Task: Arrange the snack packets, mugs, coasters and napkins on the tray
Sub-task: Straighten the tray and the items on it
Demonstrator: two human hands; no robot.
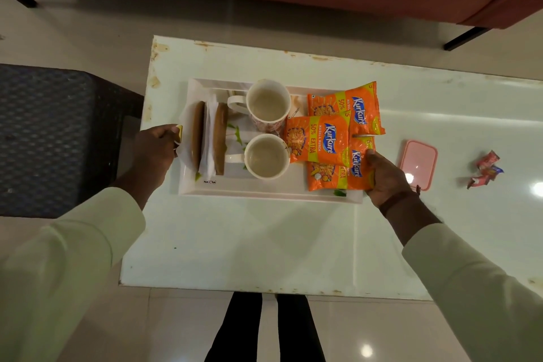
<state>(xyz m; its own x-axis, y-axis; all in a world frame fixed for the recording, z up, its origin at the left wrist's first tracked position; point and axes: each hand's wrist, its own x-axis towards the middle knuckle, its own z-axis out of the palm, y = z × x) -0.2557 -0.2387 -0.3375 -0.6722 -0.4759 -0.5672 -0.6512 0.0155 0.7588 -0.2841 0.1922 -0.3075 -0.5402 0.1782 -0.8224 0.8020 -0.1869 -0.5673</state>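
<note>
Tray (264, 189): white, rectangular, on the white table (235, 244) near its left end.
Mugs: two white ones upright mid-tray, far mug (266, 104) and near mug (266, 156), handles pointing left.
Coasters: two brown discs, left coaster (197, 135) and right coaster (220, 138), standing on edge at the tray's left part.
Napkins (207, 141): white, folded around and between the coasters.
Packets: three orange ones overlapping at the tray's right part; far packet (352, 106), middle packet (318, 138) on top, near packet (338, 173).
Left hand (157, 145): fingers curled closed on the tray's left rim.
Right hand (385, 176): fingers wrapped on the tray's right edge, thumb touching the near packet.
Table, right of tray: pink lid (418, 163), crumpled wrappers (484, 169) farther right.
</note>
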